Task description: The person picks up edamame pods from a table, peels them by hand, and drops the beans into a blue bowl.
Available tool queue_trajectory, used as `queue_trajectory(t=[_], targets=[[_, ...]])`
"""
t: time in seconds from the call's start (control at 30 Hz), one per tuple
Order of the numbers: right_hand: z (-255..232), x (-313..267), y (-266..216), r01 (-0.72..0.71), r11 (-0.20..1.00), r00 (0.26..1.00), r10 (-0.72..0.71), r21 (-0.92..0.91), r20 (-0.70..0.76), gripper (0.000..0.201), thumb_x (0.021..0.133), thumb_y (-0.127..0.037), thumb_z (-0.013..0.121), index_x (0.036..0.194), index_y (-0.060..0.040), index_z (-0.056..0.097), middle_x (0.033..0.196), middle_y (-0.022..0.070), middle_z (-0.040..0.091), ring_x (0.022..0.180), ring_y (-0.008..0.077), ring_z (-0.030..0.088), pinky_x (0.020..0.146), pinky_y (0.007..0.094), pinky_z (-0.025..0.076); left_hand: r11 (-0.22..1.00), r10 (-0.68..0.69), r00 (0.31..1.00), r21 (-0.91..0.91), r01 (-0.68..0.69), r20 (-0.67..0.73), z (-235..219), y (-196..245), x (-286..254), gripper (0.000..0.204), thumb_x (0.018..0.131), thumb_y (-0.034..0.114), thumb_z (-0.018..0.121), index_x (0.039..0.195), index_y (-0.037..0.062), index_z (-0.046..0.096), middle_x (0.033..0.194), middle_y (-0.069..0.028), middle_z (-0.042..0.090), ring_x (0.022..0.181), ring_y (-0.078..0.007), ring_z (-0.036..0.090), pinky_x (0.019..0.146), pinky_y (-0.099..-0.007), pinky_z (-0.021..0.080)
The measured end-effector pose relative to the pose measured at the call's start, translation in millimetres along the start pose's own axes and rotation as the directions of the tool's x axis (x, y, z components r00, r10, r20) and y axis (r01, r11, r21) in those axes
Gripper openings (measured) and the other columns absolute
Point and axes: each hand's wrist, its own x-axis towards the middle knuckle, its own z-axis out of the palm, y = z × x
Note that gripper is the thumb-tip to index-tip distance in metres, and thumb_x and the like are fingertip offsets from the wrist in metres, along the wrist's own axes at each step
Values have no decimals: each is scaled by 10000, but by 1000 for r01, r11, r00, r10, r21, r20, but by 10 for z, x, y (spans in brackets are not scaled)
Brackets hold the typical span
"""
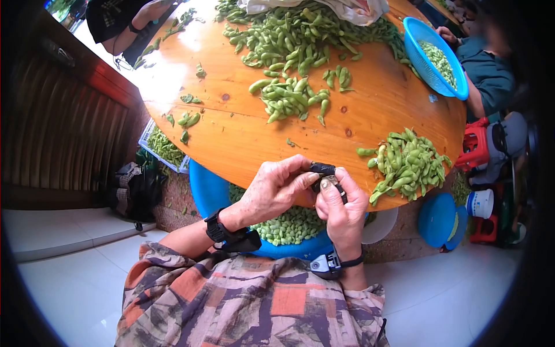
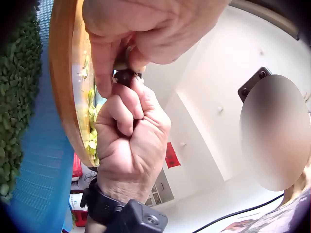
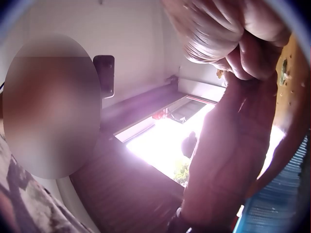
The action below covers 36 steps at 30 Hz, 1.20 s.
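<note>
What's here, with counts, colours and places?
Table: one, orange, centre
Edamame pods: many, green, heaped on table
Plastic bag: one, white, far heap
Basket: one, blue, table's far right
Tub: one, blue, under near edge
Shelled beans: many, pale green, in basket and tub
Crate: one, white, left floor
Basins: two, blue, right floor
Stools: two, red, right
Bucket: one, white, right
Louvred door: one, brown, left
Other people: at least two, dark clothes, left and right
Dark item: one, black, centre
Left grip: one, bare, holding dark item
Right grip: one, bare, likewise
</note>
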Motion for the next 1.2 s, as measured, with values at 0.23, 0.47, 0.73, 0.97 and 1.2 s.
queue_trajectory(t=[0.23,0.47,0.73,0.97,1.2], targets=[[-134,8,-112,-189,962,980,173,197,99,166,976,-70,550,1104,23,600,700,-45,473,530,12,379,447,185,286,937,-95,970,-310,164,226,-178,32,-79,239,979,89,582,1203,6,585,996,-97,696,879,-158,682,813,-291,571],[-29,-32,-17,308,847,942,-337,-434,12,147,897,19,612,1040,45,633,952,67,584,734,101,555,626,238,478,998,26,986,-58,-36,-166,35,-77,-122,153,937,104,656,1038,-7,624,862,-56,682,771,-113,651,691,-246,542],[-5,-11,0,522,543,789,-601,-658,129,215,800,60,664,1011,22,662,920,149,640,836,290,655,736,336,527,1000,-27,999,12,27,-30,175,-23,-153,162,988,172,602,1001,11,599,754,39,555,655,-27,466,561,-184,393],[-50,-29,22,-32,974,997,46,226,-58,174,879,-3,654,1052,-4,661,816,16,604,607,79,494,508,222,380,964,-124,989,-225,140,82,162,8,-127,227,1044,235,490,1002,26,569,760,20,545,629,-42,470,523,-194,365],[-94,11,8,-245,819,964,263,519,39,195,915,-29,633,1110,-11,633,757,-44,547,521,21,383,428,186,274,846,-139,961,-476,240,238,50,53,-104,243,1050,225,463,952,25,560,792,-57,616,652,-122,600,499,-211,413]])
